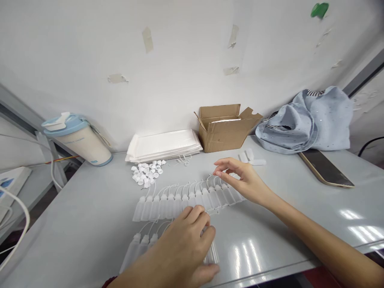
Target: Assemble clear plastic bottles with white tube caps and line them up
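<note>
My left hand [187, 244] lies over the front row of translucent plastic bottles [132, 250], fingers curled across their tops and thumb stretched near their bases. It hides much of that row. My right hand [240, 178] hovers above the right end of the back row of bottles [168, 206], thumb and fingertips drawn close together; whether a thin tube is between them is too small to tell. Thin, curved white tubes [177, 189] rise from the bottle necks. A heap of small white caps [147, 174] sits behind the back row, at the left.
Behind the caps lie stacked white packets [165, 144] and an open cardboard box [223, 134]. Several loose plastic pieces [252, 157] rest near the box. At right are a phone [327, 168] and blue cloth [309, 120]; a tumbler [82, 140] stands at left.
</note>
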`<state>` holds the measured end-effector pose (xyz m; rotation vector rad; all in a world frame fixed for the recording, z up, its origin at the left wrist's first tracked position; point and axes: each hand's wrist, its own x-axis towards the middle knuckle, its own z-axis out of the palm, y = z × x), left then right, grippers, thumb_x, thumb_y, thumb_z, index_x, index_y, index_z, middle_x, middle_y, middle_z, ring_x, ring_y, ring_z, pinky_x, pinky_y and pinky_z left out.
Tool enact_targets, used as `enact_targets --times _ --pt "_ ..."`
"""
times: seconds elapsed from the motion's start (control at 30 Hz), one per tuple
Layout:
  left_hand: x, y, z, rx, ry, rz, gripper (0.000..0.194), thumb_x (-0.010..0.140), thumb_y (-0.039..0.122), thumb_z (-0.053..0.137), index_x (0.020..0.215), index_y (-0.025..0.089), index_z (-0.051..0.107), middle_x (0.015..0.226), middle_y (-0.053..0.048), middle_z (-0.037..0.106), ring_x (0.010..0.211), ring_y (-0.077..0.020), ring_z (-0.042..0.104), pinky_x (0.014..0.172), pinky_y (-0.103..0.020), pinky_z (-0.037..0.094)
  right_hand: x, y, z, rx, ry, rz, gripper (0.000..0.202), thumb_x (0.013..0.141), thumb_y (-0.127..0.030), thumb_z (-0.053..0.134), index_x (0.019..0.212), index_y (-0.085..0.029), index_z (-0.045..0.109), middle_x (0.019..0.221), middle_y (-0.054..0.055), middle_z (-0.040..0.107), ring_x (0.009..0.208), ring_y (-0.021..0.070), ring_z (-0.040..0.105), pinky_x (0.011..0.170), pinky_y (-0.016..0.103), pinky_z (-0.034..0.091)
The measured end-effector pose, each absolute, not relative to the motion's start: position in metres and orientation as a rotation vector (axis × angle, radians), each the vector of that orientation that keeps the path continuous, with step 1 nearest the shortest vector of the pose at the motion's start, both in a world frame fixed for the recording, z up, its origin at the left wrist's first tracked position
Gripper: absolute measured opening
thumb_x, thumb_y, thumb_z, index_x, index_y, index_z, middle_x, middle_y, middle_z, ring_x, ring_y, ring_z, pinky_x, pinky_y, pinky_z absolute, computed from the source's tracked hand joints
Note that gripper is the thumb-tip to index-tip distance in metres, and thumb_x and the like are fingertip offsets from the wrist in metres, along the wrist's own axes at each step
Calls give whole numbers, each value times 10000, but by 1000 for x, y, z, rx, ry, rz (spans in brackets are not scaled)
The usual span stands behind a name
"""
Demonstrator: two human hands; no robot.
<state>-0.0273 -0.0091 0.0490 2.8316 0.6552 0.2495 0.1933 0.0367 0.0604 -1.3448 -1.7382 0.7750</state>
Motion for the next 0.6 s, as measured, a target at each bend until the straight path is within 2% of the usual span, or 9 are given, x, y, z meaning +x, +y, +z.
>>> enact_targets --times 0.17,0.3,0.43,0.5,0.6 --pt "-28 -10 51 2810 656 239 293 780 430 672 875 172 571 891 -72 576 872 -257 495 744 -382 448 193 38 59 -1355 -1759 735 210 874 -327 560 1043 -207 600 876 47 709 747 184 655 549 278 496" --pt "-30 -5 57 2736 648 267 380 766 477 684 938 154 584 983 -97 581 939 -277 496 788 -412 459 195 40 57 -1375 -1779 684 211 871 -313 556 1045 -203 603 872 48 711 722 175 656 492 250 475" --pt "-37 15 60 2645 804 437 168 901 314 536 947 159 581 1021 -93 586 967 -248 495 809 -401 468 203 47 52 -1388 -1816 578 219 870 -304 533 1049 -199 602 876 55 717 734 183 661 493 254 476" --pt "-45 30 58 2631 938 515 166 930 251 455 972 154 584 1014 -97 591 986 -245 490 828 -415 465 211 54 49 -1433 -1842 470 218 871 -301 520 1041 -195 607 883 62 720 758 196 665 501 260 477" --pt "-63 55 53 2616 1165 509 207 933 248 407 951 157 591 1008 -94 600 1002 -255 492 851 -446 458 228 67 44 -1558 -1944 200 201 874 -265 492 1019 -193 612 921 73 723 823 217 674 599 303 506"
